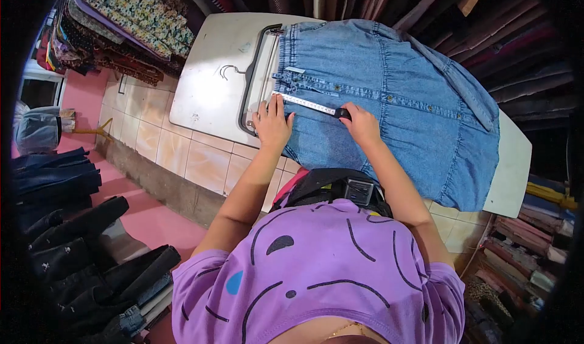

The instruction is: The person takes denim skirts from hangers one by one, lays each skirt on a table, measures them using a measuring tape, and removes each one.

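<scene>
A blue denim skirt with a gathered waistband, a tie and a buttoned front lies spread on the white table. Its waistband edge is along a black clip hanger with a metal hook. Across the front of the skirt runs a pulled-out tape measure, from the waistband towards the right. My right hand is closed around the tape's dark case. Fingers stretched out flat, my left hand rests at the waistband, its fingertips at the tape's free end and its thumb apart.
The white tabletop shows left of the hanger. Folded printed fabrics are stacked at the upper left, and dark jeans lie at lower left. Hanging clothes line the far side. Folded garments fill the lower right.
</scene>
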A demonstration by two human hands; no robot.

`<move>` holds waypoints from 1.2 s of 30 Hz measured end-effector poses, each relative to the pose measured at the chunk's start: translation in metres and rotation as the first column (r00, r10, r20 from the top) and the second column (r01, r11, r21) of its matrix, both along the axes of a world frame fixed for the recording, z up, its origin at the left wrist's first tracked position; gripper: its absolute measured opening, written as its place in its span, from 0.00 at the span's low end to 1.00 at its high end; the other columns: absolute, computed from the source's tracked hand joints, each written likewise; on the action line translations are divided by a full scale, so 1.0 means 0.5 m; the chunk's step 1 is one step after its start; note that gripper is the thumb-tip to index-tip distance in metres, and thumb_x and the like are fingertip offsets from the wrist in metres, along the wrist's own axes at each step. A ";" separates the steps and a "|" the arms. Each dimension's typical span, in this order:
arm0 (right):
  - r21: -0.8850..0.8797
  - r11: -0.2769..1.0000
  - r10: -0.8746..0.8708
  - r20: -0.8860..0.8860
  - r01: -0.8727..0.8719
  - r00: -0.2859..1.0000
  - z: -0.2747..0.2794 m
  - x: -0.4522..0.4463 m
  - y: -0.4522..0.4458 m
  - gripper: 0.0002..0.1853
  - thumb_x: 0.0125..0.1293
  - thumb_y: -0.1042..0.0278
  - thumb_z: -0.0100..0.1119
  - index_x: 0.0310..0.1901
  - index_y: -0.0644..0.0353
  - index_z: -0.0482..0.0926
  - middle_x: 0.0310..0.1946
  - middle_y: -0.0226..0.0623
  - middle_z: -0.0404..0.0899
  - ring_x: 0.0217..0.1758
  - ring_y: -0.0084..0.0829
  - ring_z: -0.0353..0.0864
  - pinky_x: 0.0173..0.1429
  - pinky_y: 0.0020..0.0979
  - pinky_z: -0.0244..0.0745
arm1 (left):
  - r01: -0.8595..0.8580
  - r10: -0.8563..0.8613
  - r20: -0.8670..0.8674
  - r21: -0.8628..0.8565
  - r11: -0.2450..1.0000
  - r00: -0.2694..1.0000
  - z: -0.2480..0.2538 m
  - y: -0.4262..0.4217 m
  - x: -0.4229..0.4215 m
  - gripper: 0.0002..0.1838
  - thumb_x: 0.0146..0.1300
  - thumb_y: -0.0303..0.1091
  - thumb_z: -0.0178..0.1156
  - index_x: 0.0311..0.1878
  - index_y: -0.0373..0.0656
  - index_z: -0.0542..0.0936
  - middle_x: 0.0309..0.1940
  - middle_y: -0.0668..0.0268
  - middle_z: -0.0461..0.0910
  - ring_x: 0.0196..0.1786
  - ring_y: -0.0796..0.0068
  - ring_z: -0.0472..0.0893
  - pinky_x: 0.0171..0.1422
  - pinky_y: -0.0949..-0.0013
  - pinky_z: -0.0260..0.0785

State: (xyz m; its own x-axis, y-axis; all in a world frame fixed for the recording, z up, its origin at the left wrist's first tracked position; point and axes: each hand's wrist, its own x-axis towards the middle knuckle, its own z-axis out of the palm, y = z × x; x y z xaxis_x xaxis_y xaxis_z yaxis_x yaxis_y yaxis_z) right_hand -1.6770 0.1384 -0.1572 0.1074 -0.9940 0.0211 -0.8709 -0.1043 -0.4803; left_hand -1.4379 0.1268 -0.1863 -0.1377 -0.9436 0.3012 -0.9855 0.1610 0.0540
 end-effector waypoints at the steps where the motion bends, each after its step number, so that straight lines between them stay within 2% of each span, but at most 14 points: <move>1: -0.005 1.000 -0.009 0.001 0.009 1.000 -0.001 -0.007 0.004 0.14 0.55 0.63 0.62 0.43 0.50 0.71 0.33 0.38 0.78 0.34 0.46 0.80 0.34 0.43 0.75 | 0.009 -0.009 0.001 -0.005 1.000 1.000 0.001 0.001 0.000 0.33 0.55 0.48 0.60 0.62 0.44 0.67 0.59 0.65 0.68 0.58 0.59 0.66 0.58 0.45 0.56; 4: -0.011 0.998 -0.069 -0.008 0.069 0.998 0.004 -0.034 0.018 0.14 0.55 0.62 0.63 0.42 0.50 0.72 0.32 0.38 0.78 0.34 0.45 0.80 0.35 0.43 0.75 | 0.024 -0.024 -0.004 0.000 1.000 1.000 0.002 0.001 0.000 0.33 0.55 0.48 0.60 0.62 0.43 0.66 0.59 0.64 0.68 0.58 0.59 0.66 0.59 0.44 0.55; 12: 0.027 0.966 -0.259 -0.005 0.259 0.966 0.025 -0.129 0.070 0.14 0.52 0.65 0.65 0.41 0.50 0.75 0.33 0.39 0.80 0.37 0.45 0.80 0.37 0.42 0.74 | 0.053 -0.053 0.020 -0.008 0.999 0.998 -0.002 0.001 0.002 0.32 0.56 0.47 0.59 0.62 0.43 0.67 0.60 0.60 0.68 0.57 0.58 0.67 0.56 0.50 0.55; 14: 0.011 0.957 -0.290 0.013 0.290 0.957 0.034 -0.152 0.083 0.14 0.51 0.66 0.65 0.41 0.50 0.76 0.33 0.39 0.80 0.37 0.46 0.80 0.37 0.42 0.74 | 0.078 -0.076 0.046 -0.033 0.996 0.996 -0.001 0.004 0.001 0.32 0.56 0.48 0.58 0.63 0.47 0.67 0.60 0.59 0.68 0.57 0.58 0.67 0.56 0.51 0.55; 15: -0.001 0.952 -0.307 0.031 0.307 0.951 0.036 -0.163 0.089 0.14 0.51 0.67 0.65 0.41 0.51 0.76 0.34 0.40 0.80 0.37 0.46 0.79 0.38 0.42 0.74 | 0.079 -0.078 0.056 -0.018 0.997 0.995 0.000 0.005 0.000 0.31 0.57 0.48 0.58 0.64 0.55 0.66 0.61 0.58 0.67 0.57 0.57 0.67 0.56 0.51 0.55; 16: -0.002 0.948 -0.317 0.033 0.318 0.948 0.035 -0.174 0.095 0.14 0.51 0.67 0.65 0.41 0.51 0.76 0.34 0.40 0.80 0.37 0.46 0.79 0.38 0.42 0.74 | 0.090 -0.089 0.057 -0.020 0.996 0.994 0.001 0.006 -0.001 0.31 0.57 0.48 0.58 0.64 0.55 0.66 0.61 0.58 0.67 0.57 0.57 0.67 0.56 0.51 0.55; 19: -0.011 0.935 -0.355 0.038 0.356 0.934 0.036 -0.208 0.111 0.14 0.50 0.68 0.66 0.41 0.51 0.77 0.33 0.40 0.80 0.37 0.47 0.79 0.38 0.43 0.73 | 0.119 -0.119 0.032 0.016 0.993 0.992 -0.003 0.008 0.002 0.29 0.58 0.48 0.57 0.65 0.64 0.66 0.62 0.54 0.64 0.59 0.55 0.65 0.55 0.51 0.55; 27: 0.013 0.887 -0.462 -0.001 0.462 0.887 0.035 -0.312 0.159 0.14 0.49 0.68 0.67 0.40 0.51 0.78 0.34 0.41 0.81 0.38 0.47 0.79 0.39 0.42 0.73 | 0.123 -0.124 0.082 0.013 0.992 0.989 -0.005 0.012 -0.002 0.30 0.59 0.48 0.56 0.65 0.65 0.64 0.63 0.54 0.62 0.59 0.56 0.64 0.55 0.50 0.55; 30: 0.052 0.850 -0.524 -0.010 0.524 0.852 0.049 -0.340 0.175 0.15 0.48 0.70 0.68 0.40 0.50 0.79 0.34 0.41 0.81 0.38 0.46 0.80 0.39 0.41 0.73 | 0.120 -0.120 0.105 0.003 0.993 0.987 -0.002 0.012 -0.005 0.30 0.56 0.48 0.59 0.64 0.63 0.66 0.63 0.54 0.62 0.58 0.56 0.64 0.53 0.50 0.54; 33: 0.057 0.841 -0.541 0.024 0.539 0.841 0.051 -0.380 0.196 0.15 0.47 0.70 0.68 0.40 0.50 0.79 0.33 0.41 0.81 0.38 0.46 0.80 0.40 0.41 0.73 | 0.037 -0.042 0.108 0.048 0.998 0.993 -0.005 0.013 -0.010 0.32 0.56 0.49 0.59 0.65 0.63 0.64 0.64 0.59 0.62 0.59 0.58 0.64 0.56 0.45 0.53; 36: 0.065 0.828 -0.559 0.031 0.556 0.829 0.060 -0.420 0.213 0.15 0.48 0.70 0.68 0.40 0.50 0.80 0.33 0.42 0.81 0.38 0.46 0.80 0.40 0.41 0.74 | 0.000 -0.007 0.128 0.059 0.998 0.992 -0.013 0.014 -0.012 0.33 0.57 0.49 0.58 0.66 0.59 0.62 0.65 0.60 0.60 0.60 0.58 0.64 0.57 0.43 0.53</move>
State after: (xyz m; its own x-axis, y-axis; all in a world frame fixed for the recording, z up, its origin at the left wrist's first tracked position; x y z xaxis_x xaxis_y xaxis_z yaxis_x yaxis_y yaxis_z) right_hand -1.8870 0.2451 -0.1270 -0.4654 -0.8842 -0.0399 -0.7500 0.4179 -0.5127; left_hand -1.4438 0.1336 -0.1930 -0.1751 -0.9585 0.2251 -0.9843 0.1649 -0.0633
